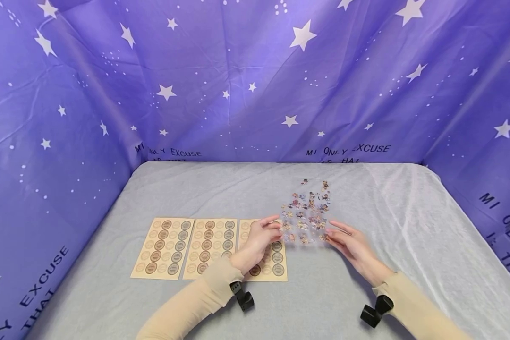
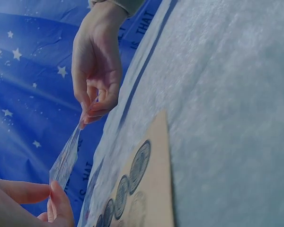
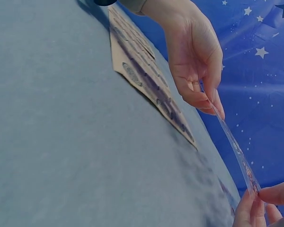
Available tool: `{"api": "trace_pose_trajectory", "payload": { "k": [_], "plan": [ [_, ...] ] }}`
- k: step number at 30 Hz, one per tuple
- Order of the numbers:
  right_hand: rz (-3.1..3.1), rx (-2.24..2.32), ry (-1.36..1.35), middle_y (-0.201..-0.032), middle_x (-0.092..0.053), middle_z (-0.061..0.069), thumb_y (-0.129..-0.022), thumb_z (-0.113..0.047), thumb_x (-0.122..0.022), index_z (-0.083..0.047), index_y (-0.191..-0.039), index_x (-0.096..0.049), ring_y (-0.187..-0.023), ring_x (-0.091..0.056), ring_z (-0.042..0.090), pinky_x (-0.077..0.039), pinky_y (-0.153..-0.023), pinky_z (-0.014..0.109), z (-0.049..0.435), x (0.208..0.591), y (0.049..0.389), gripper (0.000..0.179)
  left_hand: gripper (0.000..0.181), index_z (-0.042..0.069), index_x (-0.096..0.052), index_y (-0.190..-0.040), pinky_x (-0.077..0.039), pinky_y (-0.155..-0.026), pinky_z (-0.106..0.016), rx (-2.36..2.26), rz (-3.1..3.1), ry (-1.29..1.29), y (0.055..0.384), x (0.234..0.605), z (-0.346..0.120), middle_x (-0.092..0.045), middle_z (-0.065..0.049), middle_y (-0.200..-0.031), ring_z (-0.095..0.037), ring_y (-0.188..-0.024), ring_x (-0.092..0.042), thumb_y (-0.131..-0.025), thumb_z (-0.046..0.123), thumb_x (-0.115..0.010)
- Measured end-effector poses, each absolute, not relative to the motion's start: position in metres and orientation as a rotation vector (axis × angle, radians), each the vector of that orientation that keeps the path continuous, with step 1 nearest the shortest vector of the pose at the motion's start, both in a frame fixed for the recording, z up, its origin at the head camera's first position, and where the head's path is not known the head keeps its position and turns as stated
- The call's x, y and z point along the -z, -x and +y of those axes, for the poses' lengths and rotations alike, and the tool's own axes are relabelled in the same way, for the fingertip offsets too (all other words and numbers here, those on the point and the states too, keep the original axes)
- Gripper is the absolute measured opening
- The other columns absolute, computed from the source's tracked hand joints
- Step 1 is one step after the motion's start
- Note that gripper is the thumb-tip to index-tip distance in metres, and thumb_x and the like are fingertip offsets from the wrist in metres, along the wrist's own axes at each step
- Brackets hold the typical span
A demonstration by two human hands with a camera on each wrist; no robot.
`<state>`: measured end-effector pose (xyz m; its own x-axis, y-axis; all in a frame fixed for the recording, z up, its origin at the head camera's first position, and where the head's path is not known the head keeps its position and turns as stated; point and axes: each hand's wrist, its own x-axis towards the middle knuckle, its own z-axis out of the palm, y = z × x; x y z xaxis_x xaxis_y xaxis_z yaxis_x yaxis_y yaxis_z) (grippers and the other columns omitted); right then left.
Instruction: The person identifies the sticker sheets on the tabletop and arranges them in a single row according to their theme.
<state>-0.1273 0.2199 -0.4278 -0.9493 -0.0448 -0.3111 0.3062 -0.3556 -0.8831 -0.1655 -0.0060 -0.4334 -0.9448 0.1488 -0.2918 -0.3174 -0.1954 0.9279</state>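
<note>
Between both hands a clear sticker sheet (image 1: 302, 225) with small colourful figures is held above the table. The left hand (image 1: 258, 243) pinches its left edge between thumb and fingers, and the right hand (image 1: 357, 250) pinches the right edge. In the left wrist view the sheet (image 2: 66, 158) appears nearly edge-on, stretched from one hand to the other. Below the left hand lies a tan sheet of round stickers (image 1: 280, 274), partly hidden by that hand. In the right wrist view the clear sheet (image 3: 236, 151) slants between the two pinches.
Two more tan sheets of round stickers, the left one (image 1: 161, 248) and the middle one (image 1: 210, 248), lie side by side on the grey cloth-covered table (image 1: 331, 302). A purple star-patterned curtain (image 1: 255, 61) encloses the back and sides.
</note>
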Motion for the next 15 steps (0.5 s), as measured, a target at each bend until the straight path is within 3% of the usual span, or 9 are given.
{"api": "trace_pose_trajectory", "payload": {
  "k": [7, 15],
  "plan": [
    [1.687, 2.36, -0.321, -0.085, -0.066, -0.004, -0.081, 0.005, -0.055, -0.005, -0.12, -0.048, -0.084, -0.061, 0.007, -0.049, -0.08, 0.021, 0.232, 0.431, 0.119, 0.04, 0.045, -0.007, -0.05, -0.119, -0.053, -0.069, -0.028, -2.157, 1.788, 0.154, 0.158, 0.436, 0.002, -0.061, -0.015, -0.088, -0.007, -0.063, -0.056, -0.076, -0.017, -0.051],
    [1.709, 2.311, -0.317, -0.088, -0.065, -0.004, -0.081, 0.003, -0.058, -0.005, -0.116, -0.053, -0.084, -0.061, 0.007, -0.049, -0.08, 0.022, 0.241, 0.437, 0.108, 0.036, 0.048, -0.005, -0.049, -0.121, -0.053, -0.07, -0.028, -2.1, 1.815, 0.13, 0.146, 0.441, 0.007, -0.061, -0.018, -0.09, -0.008, -0.062, -0.057, -0.075, -0.016, -0.053]
  ]
}}
